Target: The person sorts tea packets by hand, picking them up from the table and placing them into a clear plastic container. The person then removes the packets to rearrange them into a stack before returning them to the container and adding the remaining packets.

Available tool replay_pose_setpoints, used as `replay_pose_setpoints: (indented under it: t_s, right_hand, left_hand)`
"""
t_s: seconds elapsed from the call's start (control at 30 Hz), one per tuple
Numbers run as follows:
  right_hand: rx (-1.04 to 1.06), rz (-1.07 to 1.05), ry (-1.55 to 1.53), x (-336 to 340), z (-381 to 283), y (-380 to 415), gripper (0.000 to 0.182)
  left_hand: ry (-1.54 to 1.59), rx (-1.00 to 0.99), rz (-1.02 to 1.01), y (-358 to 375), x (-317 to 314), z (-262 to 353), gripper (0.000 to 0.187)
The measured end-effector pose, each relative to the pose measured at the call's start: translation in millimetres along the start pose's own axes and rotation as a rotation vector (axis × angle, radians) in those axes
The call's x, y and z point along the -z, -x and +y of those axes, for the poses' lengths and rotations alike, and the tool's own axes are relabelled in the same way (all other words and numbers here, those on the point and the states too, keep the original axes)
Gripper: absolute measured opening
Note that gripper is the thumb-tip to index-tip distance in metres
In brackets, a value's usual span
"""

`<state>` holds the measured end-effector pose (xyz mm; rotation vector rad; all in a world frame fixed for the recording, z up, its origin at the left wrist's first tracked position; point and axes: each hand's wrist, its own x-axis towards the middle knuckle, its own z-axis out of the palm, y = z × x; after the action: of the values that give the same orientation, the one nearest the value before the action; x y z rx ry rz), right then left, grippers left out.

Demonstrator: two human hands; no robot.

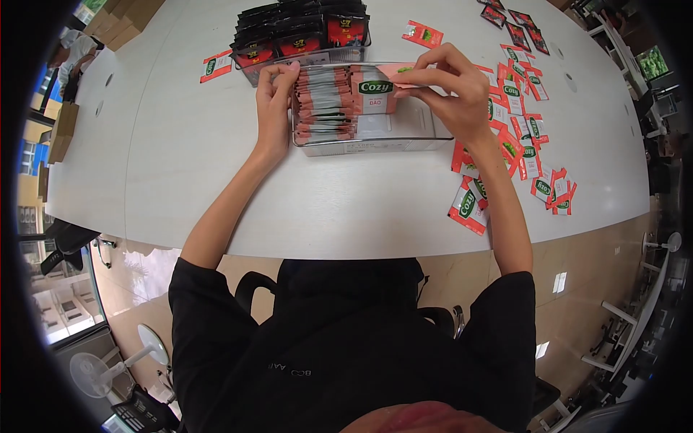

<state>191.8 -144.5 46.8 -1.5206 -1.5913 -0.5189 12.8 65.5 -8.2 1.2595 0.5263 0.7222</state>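
In the head view, your right hand (456,85) has its thumb and fingers together, pinching a pink packet (395,71) above the clear bin (393,146) on the table (346,209). Your left hand (273,90) curls at the bin's left end, fingers touching the rim; you cannot tell from here how firmly it grips. Inside, a tight row of packets (325,101) stands along the left side, and beside it a packet marked "Cozy" (375,101) faces you, just below the pinched one. Behind the bin sits a second bin (343,56) filled with black-and-red sachets (292,40). Loose Cozy packets (530,160) are scattered to your right, partly overlapping, some near your right forearm. Further back on that side lie several dark sachets (517,35).
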Motion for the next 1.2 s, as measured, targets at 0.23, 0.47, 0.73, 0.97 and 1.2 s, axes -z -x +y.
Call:
replay_pose_setpoints:
  t_s: [0.23, 0.47, 0.73, 0.97, 1.2]
  right_hand:
    - [-0.02, 0.093, -0.109, 2, -9, -2, 0.026]
    - [-0.197, -0.013, -0.098, -1, -7, -4, 0.03]
    - [-0.463, 0.194, 0.321, 73, 78, 24, 0.018]
    - [-0.736, 0.176, 0.546, 150, 121, 100, 0.037]
    - [-1.241, 0.217, 1.041, 231, 130, 166, 0.056]
  left_hand:
    - [-0.039, -0.022, -0.015, -2, 0, -3, 0.027]
    - [0.014, -0.005, -0.006, -1, -1, -2, 0.023]
    - [0.011, -0.054, 0.014, -1, -3, -3, 0.023]
    - [-0.02, -0.048, 0.021, 0, -2, -3, 0.025]
    - [-0.047, -0.019, 0.005, -1, 4, -2, 0.022]
